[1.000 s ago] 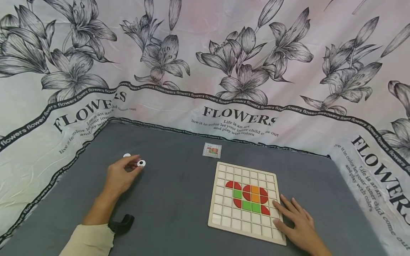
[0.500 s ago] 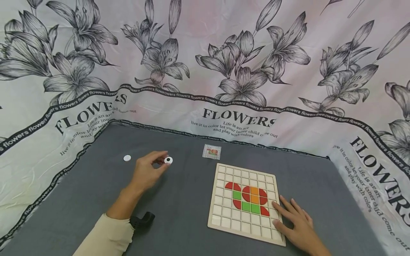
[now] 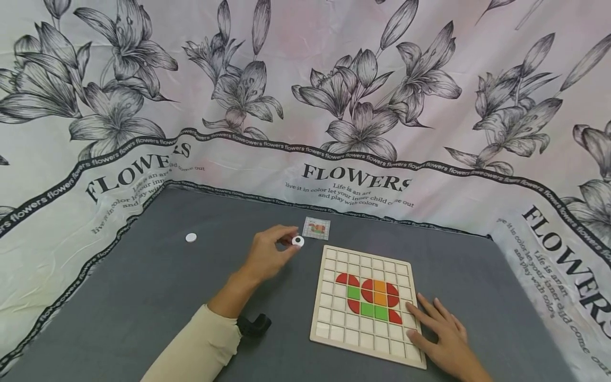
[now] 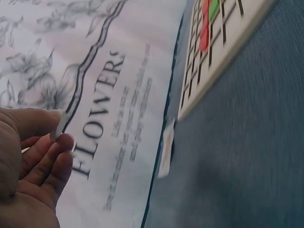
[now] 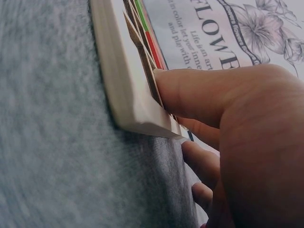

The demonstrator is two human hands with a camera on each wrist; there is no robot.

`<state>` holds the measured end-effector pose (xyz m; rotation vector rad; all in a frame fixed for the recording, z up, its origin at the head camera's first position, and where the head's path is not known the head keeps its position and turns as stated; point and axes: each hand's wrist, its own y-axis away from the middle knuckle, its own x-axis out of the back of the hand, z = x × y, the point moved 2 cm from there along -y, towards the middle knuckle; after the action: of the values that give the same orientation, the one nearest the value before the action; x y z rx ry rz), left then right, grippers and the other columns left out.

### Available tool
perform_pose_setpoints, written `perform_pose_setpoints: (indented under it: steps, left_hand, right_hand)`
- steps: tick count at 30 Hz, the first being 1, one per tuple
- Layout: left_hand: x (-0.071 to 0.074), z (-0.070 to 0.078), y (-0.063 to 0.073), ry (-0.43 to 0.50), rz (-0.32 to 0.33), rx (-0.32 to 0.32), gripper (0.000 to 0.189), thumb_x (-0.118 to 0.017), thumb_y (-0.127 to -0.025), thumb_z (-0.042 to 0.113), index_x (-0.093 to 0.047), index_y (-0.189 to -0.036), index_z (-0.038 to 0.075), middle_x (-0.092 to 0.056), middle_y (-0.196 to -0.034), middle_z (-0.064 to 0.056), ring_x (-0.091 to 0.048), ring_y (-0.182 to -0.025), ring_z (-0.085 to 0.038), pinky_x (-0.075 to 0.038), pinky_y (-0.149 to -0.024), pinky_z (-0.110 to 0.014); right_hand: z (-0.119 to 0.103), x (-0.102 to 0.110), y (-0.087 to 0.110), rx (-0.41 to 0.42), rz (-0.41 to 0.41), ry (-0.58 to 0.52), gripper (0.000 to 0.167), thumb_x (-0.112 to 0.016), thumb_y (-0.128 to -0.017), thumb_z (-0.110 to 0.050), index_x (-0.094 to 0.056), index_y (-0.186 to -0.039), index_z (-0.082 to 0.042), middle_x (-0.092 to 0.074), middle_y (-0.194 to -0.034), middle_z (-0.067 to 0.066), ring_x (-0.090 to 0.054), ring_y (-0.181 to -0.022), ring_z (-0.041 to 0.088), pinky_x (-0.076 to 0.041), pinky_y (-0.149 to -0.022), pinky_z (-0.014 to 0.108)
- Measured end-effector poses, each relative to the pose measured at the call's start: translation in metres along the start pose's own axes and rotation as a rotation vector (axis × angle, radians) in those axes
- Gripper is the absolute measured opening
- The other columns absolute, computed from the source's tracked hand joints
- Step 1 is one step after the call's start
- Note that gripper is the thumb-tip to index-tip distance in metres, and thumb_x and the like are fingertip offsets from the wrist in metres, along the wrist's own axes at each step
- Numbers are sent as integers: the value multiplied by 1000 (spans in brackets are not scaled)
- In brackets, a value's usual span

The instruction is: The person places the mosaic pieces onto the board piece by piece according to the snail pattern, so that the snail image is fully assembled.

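Note:
My left hand (image 3: 267, 254) pinches a small white disc with a black dot (image 3: 298, 241) between thumb and fingertips, above the table and left of the wooden grid board (image 3: 350, 337). In the left wrist view the disc (image 4: 59, 126) shows thin and edge-on. Red, green and orange tiles (image 3: 374, 307) form a picture among the board's plain squares. My right hand (image 3: 446, 334) rests on the board's right edge with fingers spread and relaxed. In the right wrist view the thumb (image 5: 190, 92) lies over the board's rim (image 5: 137, 111).
A small printed card (image 3: 316, 228) with a coloured grid picture lies behind the board. Another white disc (image 3: 191, 237) lies at the table's left. Flower-printed cloth (image 3: 258, 159) stands around the grey tabletop (image 3: 119, 318).
My left hand has carried the dotted disc rightward, from beside the other white disc to near the card. The right hand and the board stay where they were.

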<state>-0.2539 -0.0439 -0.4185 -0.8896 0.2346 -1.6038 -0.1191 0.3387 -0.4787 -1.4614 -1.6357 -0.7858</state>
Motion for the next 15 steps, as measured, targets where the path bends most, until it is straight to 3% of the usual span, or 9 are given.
perform_pose_setpoints:
  steps: [7, 15]
  left_hand:
    - [-36, 11, -11, 93, -42, 4, 36, -76, -78, -9, -68, -112, -4, -66, -95, -13, -65, -81, -24, -53, -73, -29]
    - [-81, 12, -12, 159, -157, 47, 34, -71, -82, -9, -65, -115, -7, -65, -103, -16, -63, -86, -29, -53, -76, -33]
  right_hand:
    - [1, 0, 1, -8, -1, 3, 54, -65, -92, -35, -54, -139, -10, -34, -149, 21, -19, -134, 51, -11, -91, 72]
    - [-1, 0, 0, -26, -31, 6, 54, -63, -93, -37, -54, -139, -9, -34, -149, 22, -19, -133, 53, -12, -91, 71]
